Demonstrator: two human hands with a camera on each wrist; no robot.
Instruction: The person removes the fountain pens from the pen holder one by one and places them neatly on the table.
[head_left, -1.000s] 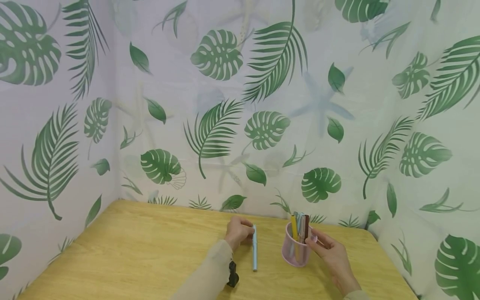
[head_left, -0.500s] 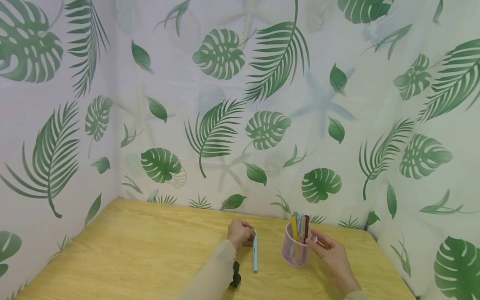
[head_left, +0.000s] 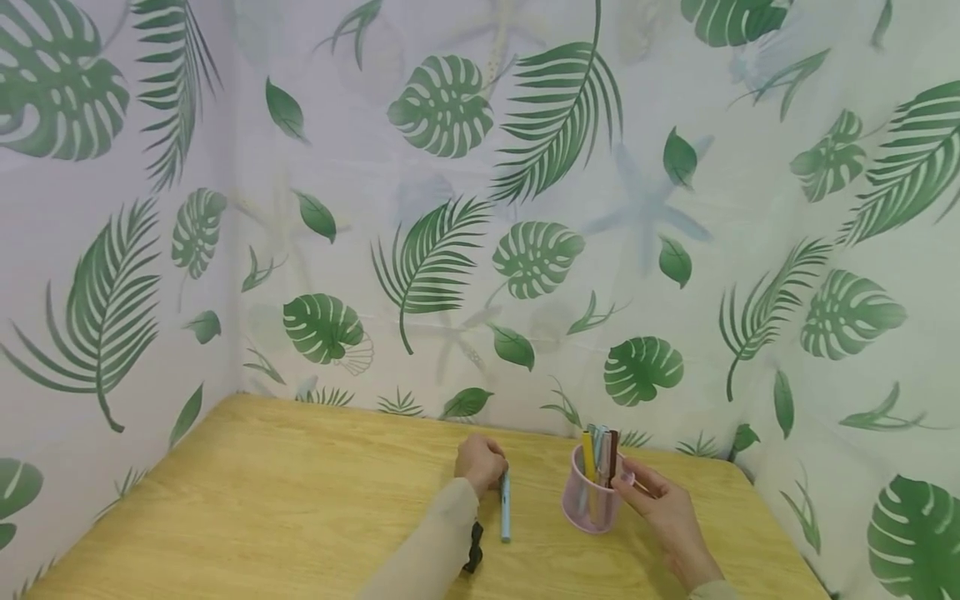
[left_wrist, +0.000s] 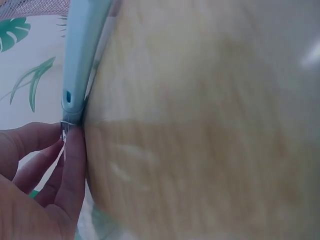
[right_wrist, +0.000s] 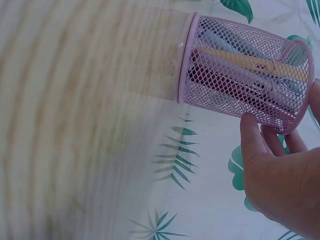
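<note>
Seemingly at the grasping step, the left hand is pinching the light-blue pen on the surface; the right hand is gripping the mesh pen cup. Lifting is probably demanding a firm pinch.

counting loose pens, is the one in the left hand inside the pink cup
No, the head view shows the blue pen outside the pink cup, held in the left hand.

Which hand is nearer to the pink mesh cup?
Right: the right hand holds the pink mesh cup near its top; the left hand is apart from it, off to its left, pinching a light blue pen.
</note>
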